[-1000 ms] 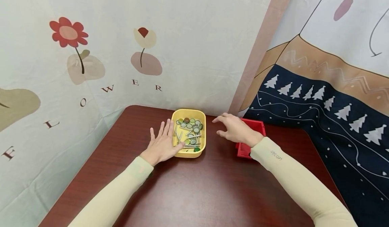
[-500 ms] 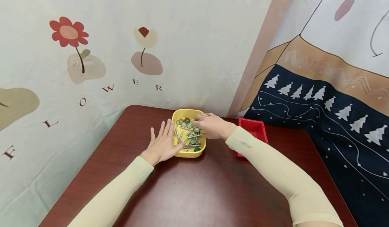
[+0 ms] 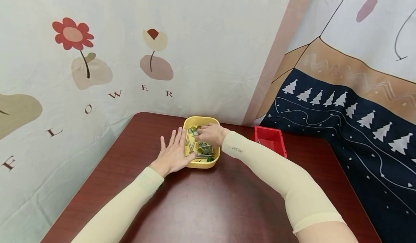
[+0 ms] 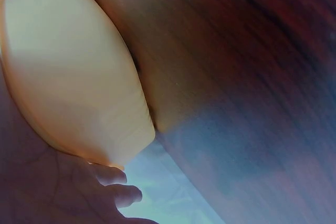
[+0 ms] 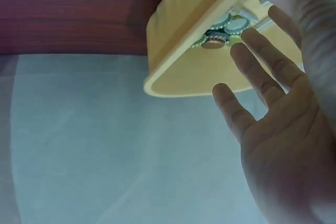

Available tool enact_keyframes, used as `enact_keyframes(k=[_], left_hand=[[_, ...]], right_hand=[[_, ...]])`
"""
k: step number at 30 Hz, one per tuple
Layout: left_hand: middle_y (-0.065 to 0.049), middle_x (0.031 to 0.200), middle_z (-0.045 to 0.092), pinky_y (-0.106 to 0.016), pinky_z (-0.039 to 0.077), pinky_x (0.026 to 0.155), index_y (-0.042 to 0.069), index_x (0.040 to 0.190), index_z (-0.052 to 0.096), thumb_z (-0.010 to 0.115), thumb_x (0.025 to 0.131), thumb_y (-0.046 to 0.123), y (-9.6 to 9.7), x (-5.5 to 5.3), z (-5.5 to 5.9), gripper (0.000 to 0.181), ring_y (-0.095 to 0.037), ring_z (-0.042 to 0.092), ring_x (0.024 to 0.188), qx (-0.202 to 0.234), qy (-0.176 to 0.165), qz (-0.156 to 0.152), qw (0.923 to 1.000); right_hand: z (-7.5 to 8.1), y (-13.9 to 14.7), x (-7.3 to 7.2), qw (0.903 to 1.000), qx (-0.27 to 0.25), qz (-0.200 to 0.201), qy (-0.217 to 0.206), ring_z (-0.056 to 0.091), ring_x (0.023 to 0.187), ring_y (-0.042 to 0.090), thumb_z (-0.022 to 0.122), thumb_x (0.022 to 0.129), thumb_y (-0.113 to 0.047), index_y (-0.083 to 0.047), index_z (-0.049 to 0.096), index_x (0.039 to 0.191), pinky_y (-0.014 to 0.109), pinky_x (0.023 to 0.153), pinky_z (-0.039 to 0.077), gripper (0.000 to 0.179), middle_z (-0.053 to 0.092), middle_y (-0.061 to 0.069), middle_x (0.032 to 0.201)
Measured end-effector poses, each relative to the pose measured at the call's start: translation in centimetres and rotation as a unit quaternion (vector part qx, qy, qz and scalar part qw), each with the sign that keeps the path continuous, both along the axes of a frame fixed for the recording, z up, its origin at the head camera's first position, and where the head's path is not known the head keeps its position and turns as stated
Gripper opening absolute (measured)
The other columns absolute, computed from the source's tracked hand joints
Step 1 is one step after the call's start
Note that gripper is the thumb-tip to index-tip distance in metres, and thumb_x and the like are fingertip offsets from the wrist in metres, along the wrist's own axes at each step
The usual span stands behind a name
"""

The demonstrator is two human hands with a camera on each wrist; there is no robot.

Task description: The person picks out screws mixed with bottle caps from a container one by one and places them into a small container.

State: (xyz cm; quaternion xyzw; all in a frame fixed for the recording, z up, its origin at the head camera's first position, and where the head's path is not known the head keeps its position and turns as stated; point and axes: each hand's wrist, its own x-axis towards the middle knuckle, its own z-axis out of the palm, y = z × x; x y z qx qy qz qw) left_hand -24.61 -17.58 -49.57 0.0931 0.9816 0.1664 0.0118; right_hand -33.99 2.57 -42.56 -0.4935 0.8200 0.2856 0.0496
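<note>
A yellow plastic basket point(image 3: 201, 164) stands near the table's far edge. It holds several bottle caps point(image 3: 206, 148) and several silver nails or screws point(image 3: 191, 144). My left hand point(image 3: 172, 155) lies flat against the basket's left side, fingers straight and spread. That side fills much of the left wrist view, with fingertips point(image 4: 123, 187) showing below it. Over the basket's right half, my right hand point(image 3: 212, 134) reaches down from above. In the right wrist view its fingers point(image 5: 257, 69) are extended and spread near the bottle caps point(image 5: 220, 27), with no object visible in them.
To the right of the basket stands a red bin point(image 3: 272, 142) with a thin silver piece inside. The dark reddish-brown table point(image 3: 191, 207) meets a printed cloth backdrop point(image 3: 208, 55) at the back. A dark blue cloth point(image 3: 367, 152) hangs on the right.
My right hand has moved left from in front of the red bin to over the basket, uncovering the bin. The left hand has stayed in place.
</note>
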Motion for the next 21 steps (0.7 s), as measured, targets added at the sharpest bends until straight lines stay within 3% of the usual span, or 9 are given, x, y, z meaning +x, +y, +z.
enact_keyframes(k=[9, 16, 21], left_hand=[[-0.014, 0.198, -0.006, -0.085, -0.006, 0.140, 0.005, 0.188, 0.003, 0.056, 0.112, 0.071, 0.0, 0.3, 0.1, 0.114, -0.043, -0.002, 0.185, 0.008, -0.011, -0.002, 0.9999], [-0.015, 0.198, -0.003, -0.086, -0.002, 0.140, 0.004, 0.188, 0.005, 0.055, 0.112, 0.071, 0.1, 0.1, 0.0, 0.112, -0.044, 0.001, 0.185, 0.001, -0.004, -0.001, 1.0000], [-0.016, 0.198, -0.003, -0.086, -0.001, 0.140, 0.005, 0.188, 0.005, 0.056, 0.112, 0.072, 0.0, 0.1, 0.1, 0.114, -0.044, 0.001, 0.185, 0.001, -0.008, 0.002, 1.0000]], right_hand=[[-1.9, -1.4, -0.7, 0.9979, 0.062, -0.012, 0.010, 0.056, 0.167, 0.024, 0.090, 0.104, -0.023, -0.031, 0.050, 0.176, 0.046, 0.133, 0.053, 0.083, 0.056, 0.001, 0.176], [-2.8, -0.8, -1.2, 0.9990, 0.023, -0.037, 0.014, 0.070, 0.151, 0.024, 0.081, 0.111, -0.024, -0.027, 0.056, 0.172, 0.043, 0.124, 0.059, 0.066, 0.069, 0.002, 0.164], [-3.1, -0.9, -0.6, 0.9986, -0.027, -0.038, 0.023, 0.079, 0.131, 0.024, 0.075, 0.115, -0.042, -0.021, 0.069, 0.159, 0.042, 0.112, 0.066, 0.050, 0.081, 0.002, 0.147]])
